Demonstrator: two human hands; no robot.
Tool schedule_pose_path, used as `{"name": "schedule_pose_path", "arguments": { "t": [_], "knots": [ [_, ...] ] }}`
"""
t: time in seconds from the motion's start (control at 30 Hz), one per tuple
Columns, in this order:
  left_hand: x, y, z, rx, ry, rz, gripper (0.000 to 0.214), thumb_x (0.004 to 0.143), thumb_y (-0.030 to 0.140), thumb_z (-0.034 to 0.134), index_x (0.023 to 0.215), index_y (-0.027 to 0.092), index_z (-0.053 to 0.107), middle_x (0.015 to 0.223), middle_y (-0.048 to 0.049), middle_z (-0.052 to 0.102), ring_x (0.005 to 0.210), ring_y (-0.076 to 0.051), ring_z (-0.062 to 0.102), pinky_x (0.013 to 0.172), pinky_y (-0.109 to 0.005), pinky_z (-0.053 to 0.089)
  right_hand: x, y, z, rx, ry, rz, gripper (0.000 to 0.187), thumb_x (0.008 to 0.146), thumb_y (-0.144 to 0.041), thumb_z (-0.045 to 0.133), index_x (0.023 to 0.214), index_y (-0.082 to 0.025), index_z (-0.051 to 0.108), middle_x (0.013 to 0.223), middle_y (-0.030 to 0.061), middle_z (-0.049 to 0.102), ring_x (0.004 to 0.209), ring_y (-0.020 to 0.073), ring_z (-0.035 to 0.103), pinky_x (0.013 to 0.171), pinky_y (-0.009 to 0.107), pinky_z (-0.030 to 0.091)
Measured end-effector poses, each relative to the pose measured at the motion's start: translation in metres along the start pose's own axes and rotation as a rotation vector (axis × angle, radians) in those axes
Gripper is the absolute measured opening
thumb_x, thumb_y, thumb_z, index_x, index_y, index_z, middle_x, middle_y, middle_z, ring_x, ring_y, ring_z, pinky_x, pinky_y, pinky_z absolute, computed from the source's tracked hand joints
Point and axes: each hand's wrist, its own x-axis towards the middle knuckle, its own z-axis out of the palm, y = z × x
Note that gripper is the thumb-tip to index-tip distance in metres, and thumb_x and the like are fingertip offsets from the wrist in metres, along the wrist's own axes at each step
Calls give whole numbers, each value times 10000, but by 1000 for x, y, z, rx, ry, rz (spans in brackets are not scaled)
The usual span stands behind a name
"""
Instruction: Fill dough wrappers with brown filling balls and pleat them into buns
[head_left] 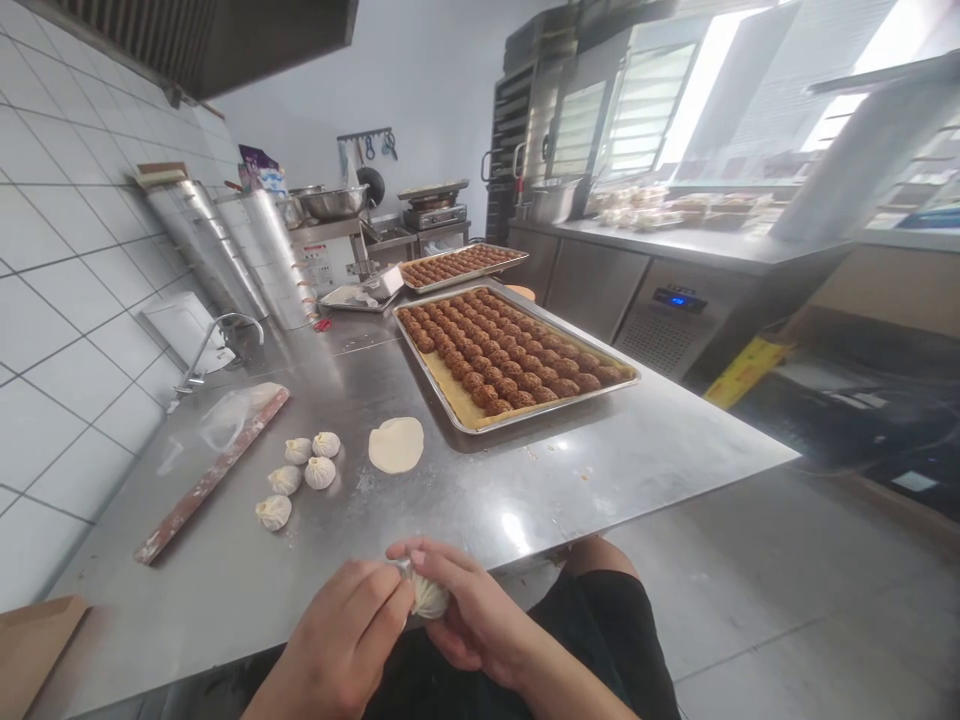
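Both my hands meet at the near table edge around one pleated dough dumpling (430, 597). My left hand (341, 640) pinches its top with thumb and fingers. My right hand (472, 610) cups it from the right and beneath. On the steel table (600, 460) ahead lie several finished dumplings (300, 470) in a loose cluster and one flat round dough wrapper (396, 444).
A large tray (517, 350) of brown filling balls sits mid-table, a second tray (461, 265) behind it. A long board (214, 470) with a plastic bag lies at left by the tiled wall. A faucet (217, 335), mixer and bowls stand at the back.
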Motion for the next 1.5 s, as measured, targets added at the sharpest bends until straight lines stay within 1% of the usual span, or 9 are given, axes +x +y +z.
{"name": "schedule_pose_path", "arguments": {
  "t": [0.17, 0.37, 0.57, 0.77, 0.9, 1.03, 1.13, 1.33, 1.5],
  "knots": [
    [2, 1, 5, -22, -54, -5, 407, 971, 47, 503, 1364, 121, 580, 1085, -128, 692, 944, -201, 665, 835, -334, 587, 3, -1, 2, -198, 90, -88, 661, 864, -787, 544, 842, -136, 658, 527, -42, 518, 311, 54, 394, 263, 162, 223],
    [-1, 1, 5, 26, 11, -69, 391, 920, -24, 524, 1274, 116, 617, 1067, -121, 683, 950, -210, 655, 864, -357, 562, 0, -1, -3, 34, -21, -16, 472, 839, -588, 697, 1058, -173, 649, 614, -51, 580, 319, 40, 369, 277, 154, 203],
    [5, 3, -2, 7, -71, 14, 414, 954, 20, 499, 1343, 124, 592, 1102, -129, 677, 974, -205, 657, 863, -326, 571, 4, 1, -1, -152, 68, -92, 668, 918, -763, 480, 706, -143, 608, 436, -44, 464, 295, 54, 365, 264, 152, 227],
    [5, 2, -2, 42, -6, -52, 357, 946, 8, 504, 1259, 134, 620, 1011, -104, 687, 891, -192, 661, 844, -329, 576, -1, -3, -5, -11, -14, -49, 462, 849, -589, 703, 1045, -177, 632, 691, -19, 656, 301, 32, 370, 254, 149, 189],
    [11, 1, -1, 46, -44, 13, 358, 982, 67, 477, 1310, 146, 598, 1047, -102, 690, 899, -174, 674, 837, -305, 592, 4, -5, -4, -188, 54, -154, 649, 893, -770, 531, 775, -140, 629, 550, -30, 533, 325, 41, 377, 262, 146, 223],
    [13, 1, 8, 88, 2, 7, 303, 969, 39, 458, 1193, 126, 643, 987, -100, 705, 880, -185, 688, 832, -310, 601, 7, -4, -5, -294, 71, -141, 729, 886, -815, 474, 712, -127, 642, 538, -7, 549, 312, 46, 386, 266, 152, 249],
    [11, 2, 15, -5, -4, -92, 352, 983, 59, 449, 1285, 150, 607, 990, -98, 717, 871, -176, 697, 800, -284, 612, 6, 0, -8, -187, 76, -119, 633, 871, -753, 574, 817, -128, 661, 604, 20, 623, 377, 75, 496, 329, 155, 349],
    [1, 8, 22, -201, 28, -457, 485, 1027, 194, 452, 1508, 256, 432, 1325, -101, 679, 1148, -188, 697, 929, -283, 624, 11, 10, -10, 234, 95, -78, 542, 937, -627, 536, 1161, -139, 607, 810, 109, 748, 634, 210, 727, 580, 280, 557],
    [-9, 5, 50, -174, 44, -458, 630, 899, 285, 678, 1484, 233, 452, 1336, -122, 673, 1203, -274, 669, 974, -405, 611, 13, 19, 2, -32, 155, -177, 610, 952, -663, 509, 1284, -166, 628, 1056, 136, 754, 894, 256, 742, 738, 340, 573]
  ]
}}
